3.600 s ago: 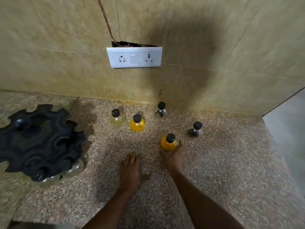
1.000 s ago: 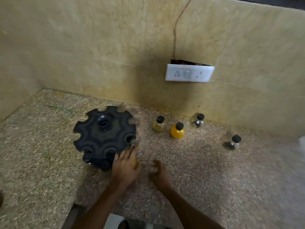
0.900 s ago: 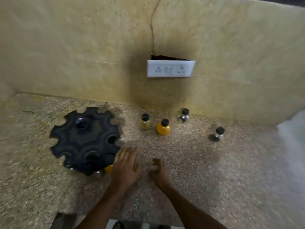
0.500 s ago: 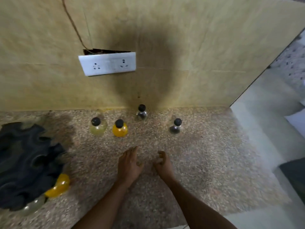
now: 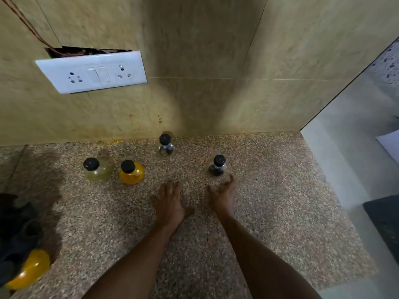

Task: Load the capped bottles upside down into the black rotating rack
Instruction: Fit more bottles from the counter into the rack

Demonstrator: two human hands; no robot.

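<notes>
Several black-capped bottles stand upright on the speckled counter: a pale yellow one (image 5: 98, 172), an orange one (image 5: 131, 174), a clear one (image 5: 165, 145) by the wall and a clear one (image 5: 217, 168) to the right. My right hand (image 5: 222, 194) hovers just in front of that right clear bottle, fingers loosely spread, holding nothing. My left hand (image 5: 170, 201) lies flat on the counter with straight fingers. The black rotating rack (image 5: 15, 229) shows at the left edge, with an orange bottle (image 5: 30, 269) hanging in a front slot.
A tiled wall rises behind the bottles with a white socket plate (image 5: 92, 72) and loose wires above it. The counter (image 5: 280, 212) ends at a right edge, with floor and a dark object below.
The view swung right from the rack to the standing bottles. The orange bottle went from my hand into the rack. Both hands moved right, the right one nearing the right clear bottle.
</notes>
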